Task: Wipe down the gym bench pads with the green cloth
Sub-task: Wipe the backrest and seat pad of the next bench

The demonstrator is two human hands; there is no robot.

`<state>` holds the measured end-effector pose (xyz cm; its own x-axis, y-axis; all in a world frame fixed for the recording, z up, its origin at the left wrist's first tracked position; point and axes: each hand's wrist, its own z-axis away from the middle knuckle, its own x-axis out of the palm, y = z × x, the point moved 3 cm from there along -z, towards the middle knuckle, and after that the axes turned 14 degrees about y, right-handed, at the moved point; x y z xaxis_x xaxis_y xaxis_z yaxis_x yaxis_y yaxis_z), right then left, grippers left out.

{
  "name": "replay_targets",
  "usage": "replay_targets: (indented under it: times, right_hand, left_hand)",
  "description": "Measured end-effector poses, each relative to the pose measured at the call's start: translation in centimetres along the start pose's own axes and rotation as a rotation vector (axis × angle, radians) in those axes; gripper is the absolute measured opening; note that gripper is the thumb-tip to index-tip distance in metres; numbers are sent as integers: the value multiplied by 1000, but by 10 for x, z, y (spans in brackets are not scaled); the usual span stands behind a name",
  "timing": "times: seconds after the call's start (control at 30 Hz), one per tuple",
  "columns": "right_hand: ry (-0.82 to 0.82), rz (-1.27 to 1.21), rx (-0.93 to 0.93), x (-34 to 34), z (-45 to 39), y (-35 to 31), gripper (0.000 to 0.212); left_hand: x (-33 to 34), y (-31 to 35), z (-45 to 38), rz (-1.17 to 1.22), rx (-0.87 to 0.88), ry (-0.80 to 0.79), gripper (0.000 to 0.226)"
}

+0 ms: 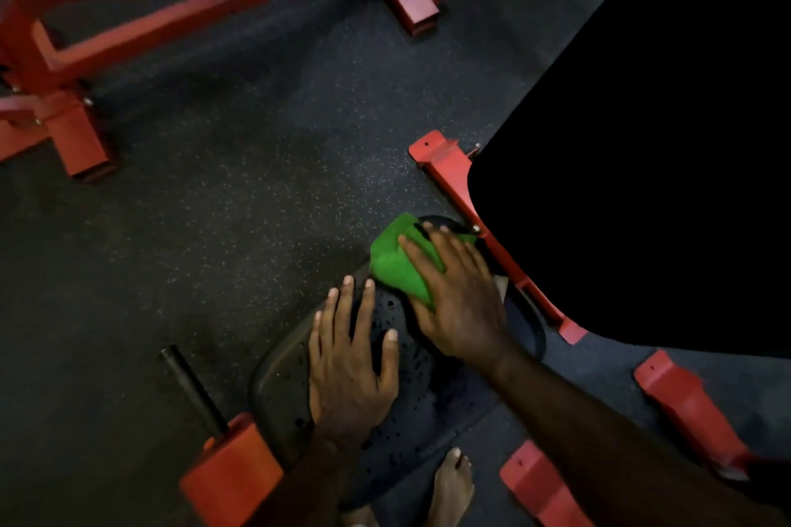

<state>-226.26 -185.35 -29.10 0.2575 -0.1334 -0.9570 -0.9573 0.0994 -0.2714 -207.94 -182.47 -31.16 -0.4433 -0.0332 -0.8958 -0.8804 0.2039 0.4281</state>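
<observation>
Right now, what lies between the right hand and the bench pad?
In the head view, the green cloth lies under the right hand, whose spread fingers press it onto the wet seat pad. The left hand rests flat beside it.

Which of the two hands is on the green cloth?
The right hand: it presses the green cloth onto the far end of the wet bench pad. The left hand lies bare and flat on the pad, nearer the camera.
</observation>
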Motion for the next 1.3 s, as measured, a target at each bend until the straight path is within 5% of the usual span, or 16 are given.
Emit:
replay_targets:
  times: [0.13, 0.3, 0.4, 0.47, 0.57, 0.63, 0.77, 0.97, 1.07, 1.13, 1.3]
  right_hand:
    - [123, 30, 336, 4, -12, -16, 73]
    - [-23, 4, -164, 8, -24, -6, 75]
    - [92, 9, 222, 10, -34, 7, 73]
    - [133, 25, 313, 11, -27, -14, 72]
    - [28, -19, -86, 6, -22, -20, 70]
    - [17, -33, -184, 1, -35, 2, 70]
    - [106, 23, 337, 9, -42, -2, 70]
    - [-48, -65, -272, 5, -29, -4, 71]
    - [56, -29, 181, 7, -39, 12, 72]
    - [114, -7, 306, 6, -25, -8, 73]
    - [-57, -34, -183, -3, 0, 4, 76]
  left_hand:
    - [0, 4, -2, 0, -8, 2, 65]
    - [0, -1, -2, -6, 6, 24, 61]
    - [-1, 3, -1, -8, -3, 5, 65]
    - [-1, 4, -1, 0, 0, 7, 64]
    - [0, 1, -2, -9, 3, 11, 63]
    - [0, 0, -1, -9, 4, 1, 64]
    - [1, 2, -1, -19, 14, 12, 64]
    - [2, -1, -1, -19, 15, 30, 61]
    - [0, 2, -2, -3, 11, 23, 64]
    - [0, 2, -2, 5, 15, 35, 63]
    - [2, -1, -4, -5, 23, 58, 60]
